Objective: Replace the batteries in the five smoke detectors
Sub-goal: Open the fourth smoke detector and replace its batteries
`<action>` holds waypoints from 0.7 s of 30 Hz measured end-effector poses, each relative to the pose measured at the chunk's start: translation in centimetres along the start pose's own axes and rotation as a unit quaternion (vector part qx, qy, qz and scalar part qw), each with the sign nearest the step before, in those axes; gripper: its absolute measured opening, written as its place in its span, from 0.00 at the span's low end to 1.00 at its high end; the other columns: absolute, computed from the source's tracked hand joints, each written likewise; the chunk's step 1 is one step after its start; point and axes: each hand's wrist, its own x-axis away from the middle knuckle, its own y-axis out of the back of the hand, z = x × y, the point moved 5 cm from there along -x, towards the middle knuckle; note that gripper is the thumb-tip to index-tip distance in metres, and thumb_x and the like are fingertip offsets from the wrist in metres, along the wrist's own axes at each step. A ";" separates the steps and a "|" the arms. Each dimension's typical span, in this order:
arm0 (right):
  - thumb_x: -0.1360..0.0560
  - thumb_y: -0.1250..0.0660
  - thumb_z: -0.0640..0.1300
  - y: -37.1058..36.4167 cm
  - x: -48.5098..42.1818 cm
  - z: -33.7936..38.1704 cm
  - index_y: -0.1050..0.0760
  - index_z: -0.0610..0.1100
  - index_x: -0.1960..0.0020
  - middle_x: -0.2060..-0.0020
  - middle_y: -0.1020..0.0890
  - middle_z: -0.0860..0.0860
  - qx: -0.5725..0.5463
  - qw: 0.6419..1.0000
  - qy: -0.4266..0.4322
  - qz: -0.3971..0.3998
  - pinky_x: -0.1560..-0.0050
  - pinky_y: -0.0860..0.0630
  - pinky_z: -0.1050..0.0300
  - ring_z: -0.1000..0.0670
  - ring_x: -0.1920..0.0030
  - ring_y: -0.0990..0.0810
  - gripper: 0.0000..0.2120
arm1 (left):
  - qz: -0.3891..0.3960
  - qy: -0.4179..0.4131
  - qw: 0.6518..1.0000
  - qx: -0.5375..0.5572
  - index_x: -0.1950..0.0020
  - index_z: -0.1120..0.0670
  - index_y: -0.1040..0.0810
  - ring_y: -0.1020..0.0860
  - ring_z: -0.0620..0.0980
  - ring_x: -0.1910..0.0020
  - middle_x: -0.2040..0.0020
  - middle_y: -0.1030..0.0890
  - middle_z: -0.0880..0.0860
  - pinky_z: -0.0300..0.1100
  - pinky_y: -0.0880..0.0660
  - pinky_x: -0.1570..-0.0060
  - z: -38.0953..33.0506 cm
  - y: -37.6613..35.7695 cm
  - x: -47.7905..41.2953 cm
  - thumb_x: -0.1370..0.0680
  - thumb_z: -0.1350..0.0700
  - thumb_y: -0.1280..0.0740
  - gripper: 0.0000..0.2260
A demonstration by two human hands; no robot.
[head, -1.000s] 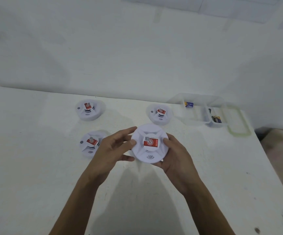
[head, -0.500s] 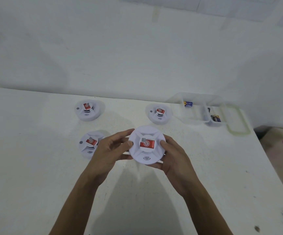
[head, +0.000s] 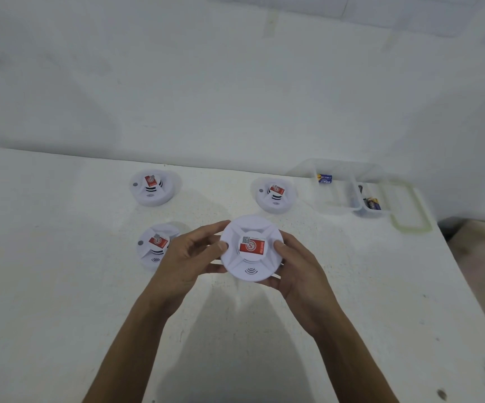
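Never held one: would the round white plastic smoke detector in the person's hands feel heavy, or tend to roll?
Probably light: the left hand and right hand hold the round white plastic smoke detector by its rim. Likely stiff, given its ribbed shell. Lying flat, the wide disc shouldn't roll.

both forearms reach in from below, left hand (head: 189,258) and right hand (head: 299,267) curled inward, thumbs on top
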 end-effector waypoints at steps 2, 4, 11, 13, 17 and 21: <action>0.28 0.37 0.49 0.0 -0.1 -0.1 0.25 0.48 0.40 0.46 0.17 0.49 -0.002 1.000 -0.002 -0.003 0.53 0.19 0.53 0.46 0.47 0.17 0.18 | 0.001 -0.002 1.000 -0.005 0.36 0.50 0.24 0.18 0.52 0.49 0.49 0.17 0.55 0.47 0.20 0.52 0.0 0.0 0.0 0.23 0.58 0.36 0.15; 0.28 0.37 0.49 0.0 -0.1 -0.1 0.25 0.47 0.39 0.46 0.17 0.48 -0.003 1.000 -0.004 -0.005 0.52 0.19 0.51 0.46 0.46 0.17 0.18 | 0.002 -0.003 1.000 -0.007 0.36 0.50 0.24 0.18 0.52 0.49 0.48 0.17 0.56 0.48 0.20 0.51 0.0 0.0 0.0 0.24 0.56 0.35 0.16; 0.26 0.38 0.49 -0.2 0.1 0.1 0.26 0.45 0.37 0.44 0.18 0.47 0.001 1.000 -0.001 0.005 0.49 0.20 0.48 0.44 0.45 0.18 0.19 | 0.001 -0.003 1.000 -0.011 0.37 0.49 0.24 0.18 0.52 0.50 0.49 0.17 0.56 0.49 0.20 0.51 0.3 0.2 -0.2 0.25 0.55 0.35 0.16; 0.26 0.38 0.49 -0.2 0.0 0.1 0.25 0.46 0.38 0.45 0.17 0.48 0.000 1.000 -0.002 0.004 0.51 0.19 0.50 0.45 0.46 0.18 0.18 | 0.000 -0.003 1.000 -0.012 0.38 0.49 0.23 0.17 0.51 0.50 0.49 0.17 0.56 0.47 0.19 0.52 0.3 0.2 -0.2 0.23 0.58 0.35 0.14; 0.22 0.40 0.45 -0.3 0.1 0.1 0.25 0.46 0.38 0.45 0.17 0.48 0.009 1.000 0.001 0.000 0.52 0.19 0.52 0.45 0.46 0.18 0.14 | -0.003 -0.002 1.000 -0.011 0.39 0.48 0.23 0.17 0.51 0.51 0.50 0.16 0.54 0.43 0.19 0.55 0.3 0.2 -0.2 0.23 0.59 0.36 0.14; 0.21 0.42 0.43 -0.2 0.0 0.0 0.24 0.48 0.41 0.49 0.16 0.51 0.015 1.000 -0.001 -0.005 0.57 0.20 0.57 0.48 0.49 0.17 0.11 | -0.004 -0.002 1.000 -0.011 0.38 0.48 0.24 0.17 0.50 0.51 0.51 0.16 0.53 0.44 0.19 0.54 0.4 0.1 -0.2 0.24 0.56 0.35 0.15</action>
